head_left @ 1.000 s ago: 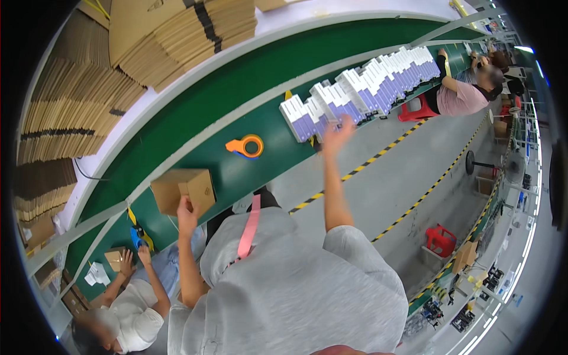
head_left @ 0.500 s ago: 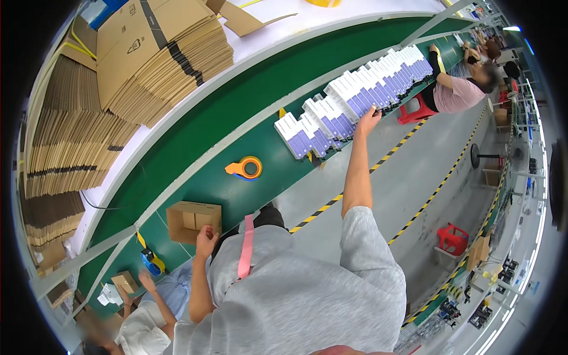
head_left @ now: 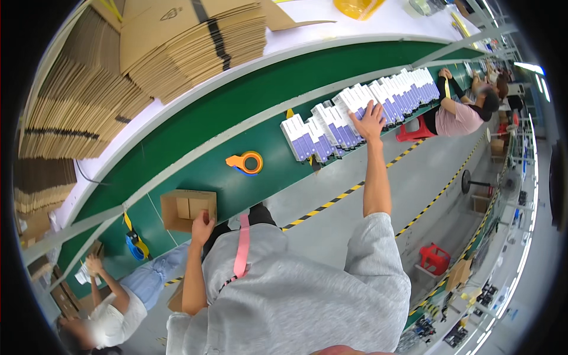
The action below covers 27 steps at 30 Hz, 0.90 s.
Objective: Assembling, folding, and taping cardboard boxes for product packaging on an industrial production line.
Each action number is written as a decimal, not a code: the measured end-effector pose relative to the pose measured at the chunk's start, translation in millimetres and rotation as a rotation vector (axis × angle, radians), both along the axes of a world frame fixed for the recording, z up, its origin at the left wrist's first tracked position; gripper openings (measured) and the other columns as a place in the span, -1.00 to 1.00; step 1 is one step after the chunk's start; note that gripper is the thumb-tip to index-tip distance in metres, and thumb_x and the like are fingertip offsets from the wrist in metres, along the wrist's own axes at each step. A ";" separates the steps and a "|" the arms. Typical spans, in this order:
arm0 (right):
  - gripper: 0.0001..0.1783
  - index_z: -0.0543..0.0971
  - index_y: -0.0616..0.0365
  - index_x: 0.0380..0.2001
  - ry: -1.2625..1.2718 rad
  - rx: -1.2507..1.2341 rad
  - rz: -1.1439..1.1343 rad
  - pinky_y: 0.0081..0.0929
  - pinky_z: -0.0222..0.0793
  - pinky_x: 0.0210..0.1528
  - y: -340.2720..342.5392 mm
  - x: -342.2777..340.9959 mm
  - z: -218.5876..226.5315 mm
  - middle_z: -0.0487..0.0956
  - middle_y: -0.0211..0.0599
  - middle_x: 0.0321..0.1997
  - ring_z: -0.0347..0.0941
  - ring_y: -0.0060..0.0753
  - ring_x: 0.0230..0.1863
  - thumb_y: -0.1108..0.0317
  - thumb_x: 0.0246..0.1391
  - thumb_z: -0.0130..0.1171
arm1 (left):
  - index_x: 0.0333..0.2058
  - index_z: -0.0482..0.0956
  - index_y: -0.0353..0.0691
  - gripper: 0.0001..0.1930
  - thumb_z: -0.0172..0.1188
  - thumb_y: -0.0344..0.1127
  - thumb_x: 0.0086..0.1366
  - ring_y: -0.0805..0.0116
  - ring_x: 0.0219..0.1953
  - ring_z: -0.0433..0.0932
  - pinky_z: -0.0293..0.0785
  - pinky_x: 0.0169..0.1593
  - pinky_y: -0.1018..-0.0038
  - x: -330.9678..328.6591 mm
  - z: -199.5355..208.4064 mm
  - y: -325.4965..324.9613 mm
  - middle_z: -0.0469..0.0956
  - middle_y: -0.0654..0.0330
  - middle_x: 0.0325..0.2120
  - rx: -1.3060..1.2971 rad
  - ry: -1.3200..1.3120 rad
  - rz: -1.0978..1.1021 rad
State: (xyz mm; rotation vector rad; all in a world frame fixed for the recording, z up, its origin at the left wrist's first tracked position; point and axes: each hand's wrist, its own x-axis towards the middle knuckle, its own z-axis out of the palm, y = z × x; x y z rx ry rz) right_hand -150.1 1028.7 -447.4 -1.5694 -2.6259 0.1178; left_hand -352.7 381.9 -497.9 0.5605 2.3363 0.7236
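The open box on the surface is pinched at its near right corner by the left hand, apparently for steadiness. The right hand is spread over cartons, closely ranked, presumably to save space.

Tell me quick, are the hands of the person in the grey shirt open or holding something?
Left hand: fingers curled, holding the edge of the cardboard box.
Right hand: open, fingers spread at the white-and-purple boxes.

Heathered grey short-sleeved shirt, flat pink strap, dark trousers
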 end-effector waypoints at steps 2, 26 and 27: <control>0.18 0.06 0.17 0.38 -0.045 0.049 0.062 0.19 -0.23 0.36 -2.8 2.8 13.2 -0.02 0.26 0.43 -0.24 0.15 0.49 -0.42 -0.12 0.13 | -0.22 0.48 -0.27 -0.71 0.24 -0.21 0.16 -0.03 -0.39 0.58 0.49 -0.26 0.19 1.8 0.0 6.3 0.57 -0.04 -0.49 -0.001 0.014 0.032; 0.32 0.01 0.26 0.36 0.801 -0.700 1.125 -0.04 -0.04 0.38 -390.9 -150.0 67.0 0.11 0.01 0.34 -0.01 0.01 0.41 -0.14 -0.38 0.46 | -0.02 0.50 -0.24 -0.64 0.09 -0.16 0.31 -0.17 -0.10 0.54 0.48 -0.08 0.06 -49.7 -4.5 -57.8 0.57 -0.11 -0.15 -0.070 0.258 0.469; 0.34 0.01 0.26 0.36 0.749 -0.680 1.204 -0.03 -0.03 0.37 -424.8 -159.9 58.7 0.10 0.06 0.33 -0.01 0.10 0.40 -0.10 -0.42 0.49 | -0.06 0.53 -0.22 -0.65 0.11 -0.14 0.28 -0.17 -0.15 0.55 0.50 -0.09 0.07 -43.9 -1.7 -57.0 0.59 -0.11 -0.21 -0.056 0.254 0.449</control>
